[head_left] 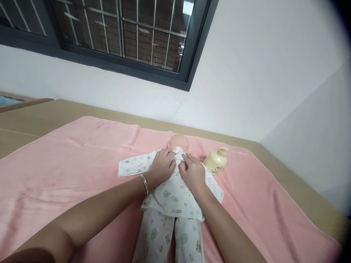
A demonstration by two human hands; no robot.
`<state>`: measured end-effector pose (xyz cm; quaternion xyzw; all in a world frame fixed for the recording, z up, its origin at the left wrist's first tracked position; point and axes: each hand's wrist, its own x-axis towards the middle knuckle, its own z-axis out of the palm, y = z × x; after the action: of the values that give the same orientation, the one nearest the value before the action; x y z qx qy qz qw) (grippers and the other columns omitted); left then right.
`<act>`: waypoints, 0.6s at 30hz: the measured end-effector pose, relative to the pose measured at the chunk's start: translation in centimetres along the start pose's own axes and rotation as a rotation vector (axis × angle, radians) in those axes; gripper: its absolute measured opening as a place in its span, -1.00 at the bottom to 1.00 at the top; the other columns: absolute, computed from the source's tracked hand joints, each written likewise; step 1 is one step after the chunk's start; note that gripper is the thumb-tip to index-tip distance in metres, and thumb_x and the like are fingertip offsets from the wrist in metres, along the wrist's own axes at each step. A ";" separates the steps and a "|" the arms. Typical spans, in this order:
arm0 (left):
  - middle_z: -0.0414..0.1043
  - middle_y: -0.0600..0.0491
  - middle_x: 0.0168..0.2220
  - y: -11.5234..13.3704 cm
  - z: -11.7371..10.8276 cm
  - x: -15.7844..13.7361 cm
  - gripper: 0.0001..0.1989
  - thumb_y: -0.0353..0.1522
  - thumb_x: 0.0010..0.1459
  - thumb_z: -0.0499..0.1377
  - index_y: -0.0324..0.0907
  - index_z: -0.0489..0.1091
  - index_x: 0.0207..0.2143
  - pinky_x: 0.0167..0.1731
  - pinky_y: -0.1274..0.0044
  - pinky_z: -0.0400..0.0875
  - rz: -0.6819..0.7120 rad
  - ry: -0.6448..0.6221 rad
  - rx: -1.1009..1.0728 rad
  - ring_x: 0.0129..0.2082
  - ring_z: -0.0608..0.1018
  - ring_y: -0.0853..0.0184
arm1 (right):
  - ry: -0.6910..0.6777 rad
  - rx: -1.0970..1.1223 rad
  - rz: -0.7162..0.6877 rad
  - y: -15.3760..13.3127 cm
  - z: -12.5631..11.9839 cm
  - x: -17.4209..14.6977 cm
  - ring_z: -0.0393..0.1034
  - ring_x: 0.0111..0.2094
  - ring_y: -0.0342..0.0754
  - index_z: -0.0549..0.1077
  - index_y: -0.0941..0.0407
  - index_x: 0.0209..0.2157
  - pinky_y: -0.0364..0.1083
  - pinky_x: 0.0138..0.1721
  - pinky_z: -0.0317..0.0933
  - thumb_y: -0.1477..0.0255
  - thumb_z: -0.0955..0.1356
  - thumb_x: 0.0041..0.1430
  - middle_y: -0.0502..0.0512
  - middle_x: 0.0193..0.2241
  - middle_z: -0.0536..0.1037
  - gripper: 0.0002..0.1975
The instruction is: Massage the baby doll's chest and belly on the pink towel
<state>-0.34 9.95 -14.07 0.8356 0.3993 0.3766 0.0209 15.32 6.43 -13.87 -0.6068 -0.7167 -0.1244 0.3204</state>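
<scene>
A baby doll lies on its back, its bare head (179, 141) toward the wall. It wears a white printed baby shirt (174, 193) and matching trousers (159, 233). One long sleeve (134, 165) stretches out flat to the left. At the shirt's neckline my left hand (162, 166) pinches the fabric, fingers closed; a silver bangle circles that wrist. My right hand (193, 173) is closed on the same neckline from the other side, fingertips close to the left ones. The doll's face and the exact fastening between my fingers are hidden.
A pale yellow pump bottle (216, 160) stands just right of the doll. Beneath everything spreads a pink blanket (90, 153) over a wooden tabletop (63, 109). A white wall (238, 73) with a dark-framed barred window (189, 65) rises behind.
</scene>
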 end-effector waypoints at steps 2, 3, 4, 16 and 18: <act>0.42 -0.09 -0.14 0.0 0.2 0.0 -0.74 -0.41 0.22 -0.02 -0.18 0.37 -0.09 -0.03 0.30 0.35 -0.048 0.011 0.013 -0.07 0.43 0.15 | -0.003 -0.007 0.051 -0.1 0.0 -0.1 0.40 0.04 0.06 0.52 0.14 0.00 -0.02 0.08 0.20 0.41 0.19 0.24 0.18 0.01 0.53 -0.61; 0.42 -0.10 -0.12 -0.1 0.3 0.0 -0.73 -0.40 0.22 -0.01 -0.20 0.35 -0.06 -0.02 0.28 0.34 -0.074 0.006 0.019 -0.06 0.43 0.14 | -0.022 -0.005 0.071 0.0 0.0 0.0 0.38 0.06 0.07 0.50 0.15 0.02 -0.01 0.10 0.19 0.40 0.20 0.24 0.19 0.03 0.52 -0.60; 0.42 -0.11 -0.09 -0.1 0.3 0.1 -0.70 -0.38 0.22 0.00 -0.21 0.34 -0.02 0.01 0.26 0.32 -0.094 -0.006 0.025 -0.03 0.42 0.13 | -0.051 0.001 0.080 0.0 0.0 0.1 0.35 0.09 0.08 0.47 0.16 0.06 0.00 0.13 0.17 0.41 0.20 0.23 0.20 0.06 0.50 -0.58; 0.46 -0.05 -0.10 -0.6 0.6 -0.2 -0.75 -0.42 0.26 -0.02 -0.15 0.42 -0.13 0.00 0.32 0.33 0.043 0.075 -0.055 -0.04 0.44 0.21 | 0.011 0.039 0.018 0.1 0.3 -0.1 0.37 0.09 0.04 0.51 0.18 0.01 -0.01 0.14 0.18 0.44 0.18 0.26 0.21 0.03 0.52 -0.61; 0.46 -0.05 -0.12 -0.4 0.5 -0.3 -0.77 -0.41 0.24 0.00 -0.17 0.41 -0.13 -0.01 0.32 0.34 0.007 0.085 -0.046 -0.05 0.44 0.20 | 0.034 0.042 0.060 0.0 0.3 -0.3 0.38 0.07 0.05 0.52 0.16 -0.01 -0.02 0.12 0.21 0.40 0.20 0.26 0.20 0.02 0.53 -0.62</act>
<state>-0.34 10.14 -14.74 0.8196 0.3883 0.4207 0.0218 15.20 6.38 -14.31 -0.6190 -0.6949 -0.1100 0.3490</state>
